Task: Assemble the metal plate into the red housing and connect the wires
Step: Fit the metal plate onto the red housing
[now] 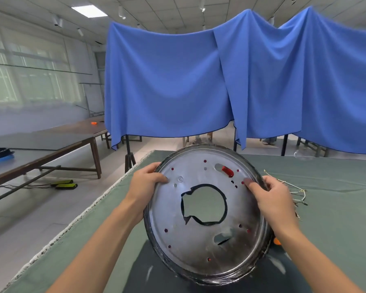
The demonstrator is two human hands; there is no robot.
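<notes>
The metal plate, round with a large ragged centre hole, is held tilted above the green-covered table, red showing through its small holes and upper slot. The left hand grips its upper left rim, thumb on the face; the right hand clasps the upper right rim. Thin wires lie on the cloth just beyond the right hand.

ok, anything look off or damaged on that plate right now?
Yes. The metal plate has a ragged centre hole with jagged, torn-looking edges at left. The plate is tilted, held by the left hand and right hand.
</notes>
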